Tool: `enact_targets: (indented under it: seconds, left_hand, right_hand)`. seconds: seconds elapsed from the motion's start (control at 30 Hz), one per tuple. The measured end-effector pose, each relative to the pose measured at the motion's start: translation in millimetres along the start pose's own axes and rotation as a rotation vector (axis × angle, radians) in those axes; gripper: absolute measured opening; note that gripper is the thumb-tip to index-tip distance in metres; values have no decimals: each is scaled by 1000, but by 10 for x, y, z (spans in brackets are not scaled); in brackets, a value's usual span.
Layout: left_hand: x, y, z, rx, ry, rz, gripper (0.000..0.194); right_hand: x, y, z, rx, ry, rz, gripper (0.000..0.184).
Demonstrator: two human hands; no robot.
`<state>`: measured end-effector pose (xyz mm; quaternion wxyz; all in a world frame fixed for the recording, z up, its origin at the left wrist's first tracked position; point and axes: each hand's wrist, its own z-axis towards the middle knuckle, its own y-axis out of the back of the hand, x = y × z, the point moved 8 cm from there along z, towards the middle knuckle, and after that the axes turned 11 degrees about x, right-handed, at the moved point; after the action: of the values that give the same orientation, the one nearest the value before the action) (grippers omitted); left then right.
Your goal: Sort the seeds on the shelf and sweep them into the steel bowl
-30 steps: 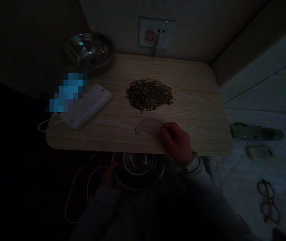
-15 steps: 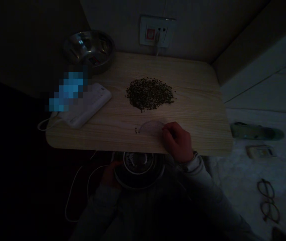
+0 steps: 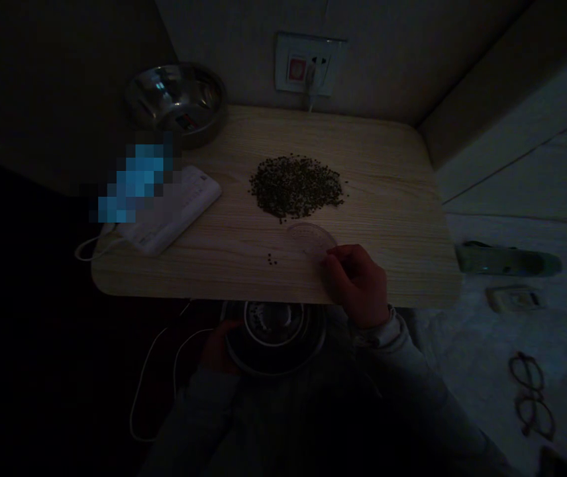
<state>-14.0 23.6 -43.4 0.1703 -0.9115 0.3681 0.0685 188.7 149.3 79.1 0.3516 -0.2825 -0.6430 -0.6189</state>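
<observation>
Clear curved piece: swung clockwise since the earlier frame, its far tip now off the loose grains and near the pile's lower edge; the right hand has slid a little toward 3 o'clock.
Clock: centred on the dark grain pile, with 12 at the wall.
Right hand: at 5 o'clock, thumb and fingers pinched on the near end of the piece, probably to leave its curved edge free and the knuckles out of the way; whether the piece touches the board I cannot tell.
Loose grains: a few at 7 o'clock, apart from the pile; whether on purpose, unclear.
Left hand: at 7 o'clock, below the board, gripping the side of the round vessel, likely to steady it; the fingers underneath are hidden.
Round vessel: at 6 o'clock, open side up, with a bright inner ring and dark specks inside; its far side passes beneath the board's edge, which seems to keep it close to the body.
Wooden board: flat under the pile, with bare surface around it, presumably so that stray grains show.
Steel bowl: at 10 o'clock, in the far corner, seemingly parked clear of both hands.
White device: at 9 o'clock, slanted, likewise aside.
</observation>
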Motion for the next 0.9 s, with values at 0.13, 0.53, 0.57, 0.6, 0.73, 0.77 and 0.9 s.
enact_targets:
  seconds: [0.13, 0.53, 0.57, 0.6, 0.73, 0.77, 0.9]
  left_hand:
    - [-27, -10, -9, -7, -36, -10, 41]
    - [-12, -55, -70, 41, -22, -31, 35]
    - [-10, -60, -76, 40, -15, -17, 35]
    - [-13, -53, -81, 27, -11, -2, 36]
    - [-71, -3, -73, -28, -56, 66, 37]
    - [-84, 5, -64, -30, -68, 81, 37]
    - [-118, 42, -26, -42, -107, 130, 36]
  right_hand:
    - [126, -87, -28, 101, 63, -30, 9]
    - [230, -245, -8, 142, 129, -259, 13]
    - [235, -237, -4, 132, 131, -288, 13]
    - [233, -221, -1, 118, 127, -314, 13]
    - [153, -115, 6, 74, 63, -375, 14]
    - [122, -80, 11, 66, 45, -384, 14]
    - [-14, 86, 72, 38, -13, -425, 16]
